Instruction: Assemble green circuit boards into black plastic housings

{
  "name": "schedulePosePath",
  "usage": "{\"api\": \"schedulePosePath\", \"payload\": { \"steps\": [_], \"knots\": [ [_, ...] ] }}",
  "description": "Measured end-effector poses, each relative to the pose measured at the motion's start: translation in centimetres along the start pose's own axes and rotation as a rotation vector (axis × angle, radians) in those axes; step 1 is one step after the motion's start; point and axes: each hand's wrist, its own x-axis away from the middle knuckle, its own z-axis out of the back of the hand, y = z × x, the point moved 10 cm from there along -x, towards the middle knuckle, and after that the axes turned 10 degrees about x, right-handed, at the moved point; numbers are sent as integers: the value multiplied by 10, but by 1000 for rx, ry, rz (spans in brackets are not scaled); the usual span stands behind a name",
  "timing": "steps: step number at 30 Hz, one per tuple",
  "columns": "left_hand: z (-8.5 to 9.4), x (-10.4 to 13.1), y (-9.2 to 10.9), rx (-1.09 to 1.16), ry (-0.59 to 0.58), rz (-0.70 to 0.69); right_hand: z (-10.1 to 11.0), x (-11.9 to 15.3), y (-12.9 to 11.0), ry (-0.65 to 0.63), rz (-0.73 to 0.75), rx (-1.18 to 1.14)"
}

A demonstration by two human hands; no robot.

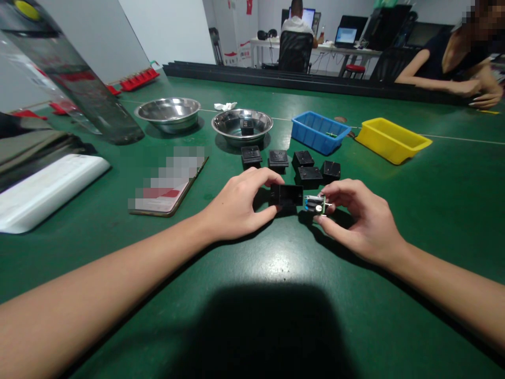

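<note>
My left hand grips a hollow black plastic housing between thumb and fingers, its open side facing right. Pinched in my right hand is a small circuit board with cylindrical components and pins. The components point left at the housing's opening, a small distance from it. Just beyond my hands stand several black plastic housings, among them a square one, one at the left and another in a cluster at the right.
Behind the housings are a metal bowl with a black part in it, another metal bowl, a blue bin and a yellow bin. A phone and a tilted bottle are at left. A person sits at far right.
</note>
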Motion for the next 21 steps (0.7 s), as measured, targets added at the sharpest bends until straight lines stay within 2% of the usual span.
{"api": "schedulePosePath", "payload": {
  "steps": [8, 15, 21],
  "knots": [
    [-6, 3, 11, 23, -58, -98, 12, -1, -30, 84, 227, 86],
    [-7, 4, 14, 21, -66, -126, 14, 1, -35, 103, 271, 138],
    [-13, 6, 24, 36, -122, -175, 12, -1, -38, 69, 269, 168]
  ]
}}
